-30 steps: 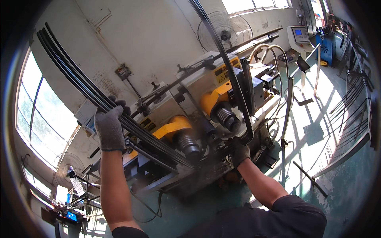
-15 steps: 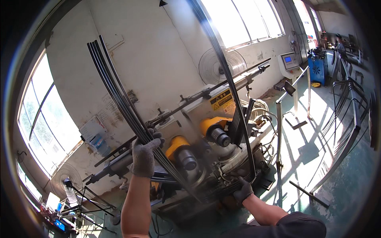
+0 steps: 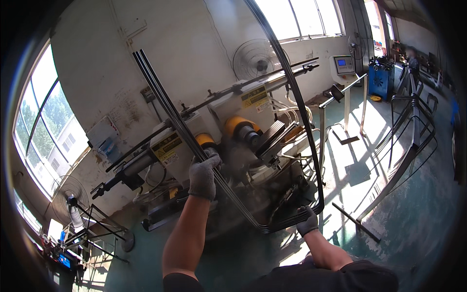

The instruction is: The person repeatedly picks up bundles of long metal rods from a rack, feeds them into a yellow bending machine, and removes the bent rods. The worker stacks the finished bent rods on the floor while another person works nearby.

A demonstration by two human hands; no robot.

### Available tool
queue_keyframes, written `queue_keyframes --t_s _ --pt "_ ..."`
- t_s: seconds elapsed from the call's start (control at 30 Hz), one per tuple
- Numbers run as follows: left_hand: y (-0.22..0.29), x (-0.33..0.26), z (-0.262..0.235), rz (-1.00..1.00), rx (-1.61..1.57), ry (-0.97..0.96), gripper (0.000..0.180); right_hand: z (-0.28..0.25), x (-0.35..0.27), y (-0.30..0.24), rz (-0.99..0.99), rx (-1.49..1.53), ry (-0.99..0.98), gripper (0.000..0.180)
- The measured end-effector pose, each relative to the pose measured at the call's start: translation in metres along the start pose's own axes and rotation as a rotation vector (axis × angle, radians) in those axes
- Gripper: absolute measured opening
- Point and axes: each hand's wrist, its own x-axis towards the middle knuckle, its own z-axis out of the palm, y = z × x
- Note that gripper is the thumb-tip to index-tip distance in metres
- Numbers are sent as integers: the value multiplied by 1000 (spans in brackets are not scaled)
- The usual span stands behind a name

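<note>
A bundle of dark bent metal profiles (image 3: 170,104) forms a U shape in front of me. My left hand (image 3: 203,175), in a grey glove, grips its left leg about halfway up. My right hand (image 3: 308,221), also gloved, holds the bottom bend near its right corner. The right leg (image 3: 289,82) of the bundle rises past the top of the view. Behind the bundle stands a bending machine (image 3: 243,131) with orange rollers and long horizontal arms.
A control stand with a small screen (image 3: 343,65) is at the back right. A wall fan (image 3: 255,61) hangs behind the machine. Bent frames (image 3: 413,121) lean at the right. A loose bar (image 3: 357,223) lies on the green floor. Windows line the left wall.
The bundle has lifted away from the machine and tipped more upright. Both hands have moved right with it, and my view has swung left and down.
</note>
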Motion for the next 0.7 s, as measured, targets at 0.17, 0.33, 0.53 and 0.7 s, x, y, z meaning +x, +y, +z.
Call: queue_keyframes --t_s 0.17,0.33,0.53,0.7 --pt "-41 4 23 -19 -80 -55 24 -20 4 -57 -25 10 -3 10" --pt "-78 -6 54 -121 -167 -75 18 -16 6 -151 -173 -52 -15 8" --pt "-166 -57 112 -383 -398 -7 17 12 -41 -326 -605 -449 235 15" --pt "-328 -118 164 -801 -566 18 15 55 -100 -498 -1024 -817 404 14"
